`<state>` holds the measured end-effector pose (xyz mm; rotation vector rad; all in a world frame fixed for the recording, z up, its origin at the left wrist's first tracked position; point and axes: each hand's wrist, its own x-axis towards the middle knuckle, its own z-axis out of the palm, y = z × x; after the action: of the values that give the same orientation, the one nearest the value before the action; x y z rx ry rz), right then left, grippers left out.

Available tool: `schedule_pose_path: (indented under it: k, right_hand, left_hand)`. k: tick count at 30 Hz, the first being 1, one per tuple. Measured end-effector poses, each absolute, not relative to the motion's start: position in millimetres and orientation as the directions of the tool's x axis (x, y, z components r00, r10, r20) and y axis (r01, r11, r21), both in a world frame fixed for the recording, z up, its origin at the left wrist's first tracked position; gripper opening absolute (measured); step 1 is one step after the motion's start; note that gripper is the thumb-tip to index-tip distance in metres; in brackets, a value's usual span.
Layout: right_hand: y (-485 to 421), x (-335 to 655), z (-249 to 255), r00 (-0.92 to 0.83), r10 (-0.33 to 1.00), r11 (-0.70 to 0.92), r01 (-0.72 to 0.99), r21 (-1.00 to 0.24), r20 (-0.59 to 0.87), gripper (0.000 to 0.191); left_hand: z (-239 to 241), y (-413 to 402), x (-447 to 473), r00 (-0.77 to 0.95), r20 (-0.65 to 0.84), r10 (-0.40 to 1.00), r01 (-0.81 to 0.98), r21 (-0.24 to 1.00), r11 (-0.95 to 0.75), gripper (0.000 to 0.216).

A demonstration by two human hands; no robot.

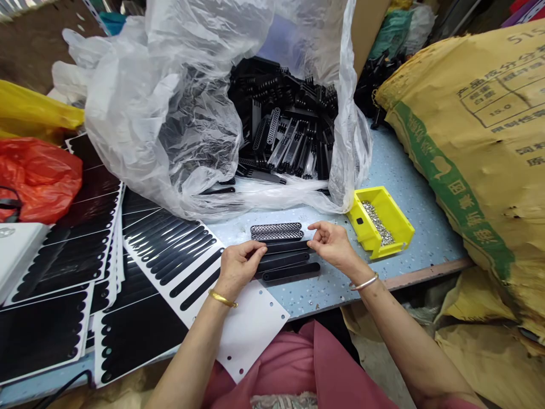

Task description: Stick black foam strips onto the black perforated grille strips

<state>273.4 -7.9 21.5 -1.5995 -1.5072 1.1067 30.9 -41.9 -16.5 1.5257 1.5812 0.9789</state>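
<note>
Between my two hands stretches a thin black strip [286, 247] with rounded ends. The thumb and fingers of my left hand [238, 267] pinch its left end. My right hand [334, 244] has thumb and finger at its right end, with the other fingers curled loosely. Just beyond the strip lie black bars with a lattice pattern [276, 231], side by side. Nearer to me rest smooth black bars [292, 272] on the table. Under my left forearm is a white backing sheet [251, 324], partly bared, still bearing several black adhesive strips [193, 281].
A large clear plastic bag [200, 125] stands open behind, full of black plastic parts [293, 136]. On the right, a yellow bin [402, 230] holds small metal pieces [378, 224], beside a big printed sack [468, 136]. Stacked black strip sheets [46, 324] cover the table's left.
</note>
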Motion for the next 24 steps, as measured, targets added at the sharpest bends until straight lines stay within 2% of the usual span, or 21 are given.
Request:
schedule_pose_path:
  k: [12, 18, 20, 24]
  right_hand:
    - [-6.6, 271.1, 23.2, -0.014, 0.992, -0.100, 0.537, -0.838, -0.128, 0.026]
    - [-2.3, 274.8, 25.2, 0.032, 0.983, -0.163, 0.613, -0.773, -0.183, 0.015]
    - [-3.4, 277.2, 25.0, 0.008, 0.969, -0.209, 0.557, -0.804, -0.247, 0.012]
    - [-9.0, 281.0, 24.4, -0.086, 0.904, -0.384, 0.266, -0.884, -0.419, 0.017]
  left_hand:
    - [-12.7, -42.4, 30.5, -0.040, -0.015, 0.999, 0.453, 0.891, 0.032, 0.021]
    - [-13.3, -42.0, 30.5, -0.041, -0.020, 0.999, 0.458, 0.888, 0.037, 0.021]
    - [-13.7, -41.9, 30.0, -0.041, -0.015, 0.999, 0.464, 0.885, 0.032, 0.022]
    - [-11.2, -41.8, 30.3, -0.027, 0.022, 0.999, 0.480, 0.877, -0.006, 0.022]
